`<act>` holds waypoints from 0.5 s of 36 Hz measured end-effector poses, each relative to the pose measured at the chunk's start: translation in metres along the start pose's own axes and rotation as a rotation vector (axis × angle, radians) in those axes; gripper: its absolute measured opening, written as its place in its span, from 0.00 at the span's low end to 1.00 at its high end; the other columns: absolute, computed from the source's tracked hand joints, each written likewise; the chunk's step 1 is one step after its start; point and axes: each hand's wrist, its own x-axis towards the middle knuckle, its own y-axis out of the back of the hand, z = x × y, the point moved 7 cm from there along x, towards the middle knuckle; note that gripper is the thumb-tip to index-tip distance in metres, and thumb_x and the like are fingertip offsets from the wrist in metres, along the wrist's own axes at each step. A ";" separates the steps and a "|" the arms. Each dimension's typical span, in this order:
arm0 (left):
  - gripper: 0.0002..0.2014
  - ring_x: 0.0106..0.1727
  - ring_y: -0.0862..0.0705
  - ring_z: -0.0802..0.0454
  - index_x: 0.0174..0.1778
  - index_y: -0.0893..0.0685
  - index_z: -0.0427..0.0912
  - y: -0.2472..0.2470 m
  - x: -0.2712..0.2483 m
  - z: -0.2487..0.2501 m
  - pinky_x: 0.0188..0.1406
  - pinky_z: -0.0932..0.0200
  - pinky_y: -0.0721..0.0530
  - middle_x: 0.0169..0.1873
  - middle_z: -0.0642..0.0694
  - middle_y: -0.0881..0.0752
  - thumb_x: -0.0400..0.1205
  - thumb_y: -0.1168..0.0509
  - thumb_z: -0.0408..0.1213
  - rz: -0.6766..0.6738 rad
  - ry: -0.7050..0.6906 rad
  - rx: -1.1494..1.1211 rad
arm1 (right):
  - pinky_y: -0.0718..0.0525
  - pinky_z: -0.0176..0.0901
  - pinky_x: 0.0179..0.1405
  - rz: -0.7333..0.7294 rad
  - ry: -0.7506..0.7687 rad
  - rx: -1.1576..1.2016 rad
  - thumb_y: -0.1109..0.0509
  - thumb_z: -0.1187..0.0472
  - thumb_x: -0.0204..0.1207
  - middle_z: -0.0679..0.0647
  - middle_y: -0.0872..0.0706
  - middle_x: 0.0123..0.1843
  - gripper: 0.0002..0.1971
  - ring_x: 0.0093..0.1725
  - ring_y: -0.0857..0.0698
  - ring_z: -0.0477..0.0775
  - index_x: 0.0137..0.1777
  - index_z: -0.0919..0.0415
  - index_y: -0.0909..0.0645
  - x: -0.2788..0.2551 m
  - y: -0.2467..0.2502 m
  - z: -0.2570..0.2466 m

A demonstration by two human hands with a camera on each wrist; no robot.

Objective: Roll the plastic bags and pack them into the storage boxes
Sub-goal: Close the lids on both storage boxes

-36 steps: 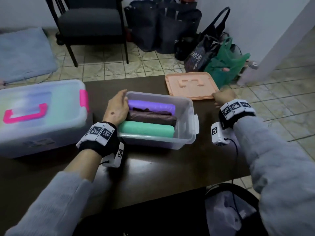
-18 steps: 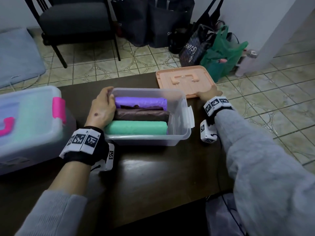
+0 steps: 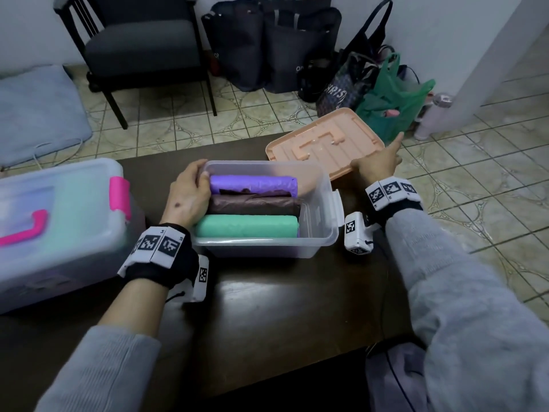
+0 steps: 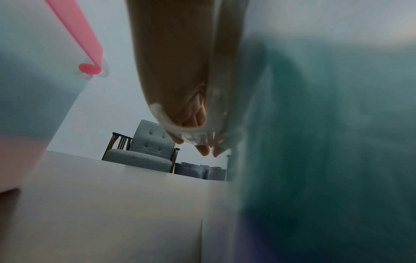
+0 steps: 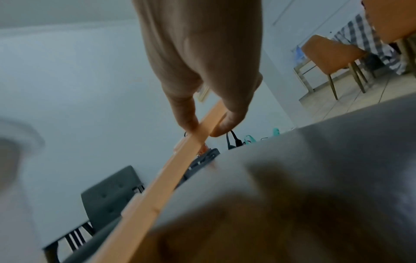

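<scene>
On the dark tabletop point(image 3: 267, 307), the left hand point(image 3: 187, 196) curls over the left rim of a clear plastic storage box point(image 3: 320, 233) holding purple point(image 3: 252, 184), brown point(image 3: 252, 203) and green rolled plastic bags point(image 3: 246, 226); the right hand point(image 3: 377, 162) pinches the edge of a peach plastic lid point(image 3: 320, 144), tilted off the tabletop.

head view looks down over the table point(image 3: 267, 307); both wrist views look up close from its surface.

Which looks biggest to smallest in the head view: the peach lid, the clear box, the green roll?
1. Clear box
2. Peach lid, though it lies farther off and may really match the box
3. Green roll
</scene>
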 end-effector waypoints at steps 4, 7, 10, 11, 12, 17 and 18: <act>0.20 0.74 0.28 0.43 0.76 0.29 0.42 0.002 -0.004 -0.002 0.71 0.60 0.36 0.72 0.41 0.24 0.87 0.47 0.37 -0.010 0.009 -0.001 | 0.25 0.47 0.71 -0.007 0.129 0.098 0.24 0.74 0.64 0.58 0.20 0.66 0.36 0.68 0.22 0.56 0.74 0.64 0.29 0.000 0.005 -0.023; 0.20 0.74 0.28 0.43 0.76 0.29 0.41 0.005 -0.010 -0.003 0.70 0.62 0.36 0.72 0.41 0.24 0.88 0.47 0.37 -0.002 0.016 -0.006 | 0.14 0.43 0.55 -0.062 0.257 0.187 0.25 0.75 0.65 0.54 0.14 0.51 0.20 0.51 0.16 0.51 0.59 0.66 0.17 -0.013 0.015 -0.052; 0.20 0.74 0.28 0.43 0.76 0.29 0.41 0.008 -0.017 -0.005 0.70 0.62 0.36 0.72 0.41 0.24 0.88 0.47 0.37 0.007 0.021 -0.015 | 0.14 0.38 0.53 -0.137 0.463 0.206 0.24 0.73 0.66 0.53 0.14 0.51 0.22 0.49 0.14 0.48 0.61 0.65 0.18 -0.040 0.027 -0.090; 0.20 0.73 0.27 0.43 0.76 0.29 0.41 0.009 -0.020 -0.006 0.70 0.62 0.36 0.72 0.41 0.23 0.88 0.47 0.37 0.005 0.024 -0.016 | 0.15 0.35 0.51 -0.149 0.553 0.176 0.23 0.71 0.67 0.51 0.14 0.51 0.22 0.47 0.15 0.45 0.61 0.63 0.18 -0.053 0.031 -0.103; 0.20 0.73 0.27 0.43 0.76 0.29 0.40 0.010 -0.023 -0.008 0.70 0.62 0.36 0.72 0.40 0.23 0.88 0.47 0.36 0.007 0.024 -0.017 | 0.16 0.32 0.50 -0.149 0.646 0.132 0.22 0.69 0.67 0.50 0.14 0.50 0.21 0.46 0.16 0.42 0.61 0.61 0.17 -0.067 0.035 -0.115; 0.20 0.76 0.29 0.43 0.77 0.30 0.40 0.013 -0.038 -0.013 0.74 0.59 0.37 0.75 0.41 0.26 0.88 0.47 0.37 0.002 0.039 -0.039 | 0.25 0.21 0.38 -0.168 1.120 -0.059 0.22 0.60 0.68 0.53 0.19 0.50 0.12 0.38 0.24 0.37 0.52 0.59 0.13 -0.161 0.035 -0.155; 0.20 0.76 0.30 0.44 0.77 0.30 0.40 0.014 -0.040 -0.015 0.75 0.59 0.38 0.75 0.42 0.27 0.88 0.48 0.38 -0.008 0.045 -0.058 | 0.26 0.20 0.37 -0.192 1.194 -0.084 0.23 0.61 0.68 0.56 0.18 0.48 0.10 0.38 0.25 0.39 0.49 0.62 0.12 -0.181 0.028 -0.157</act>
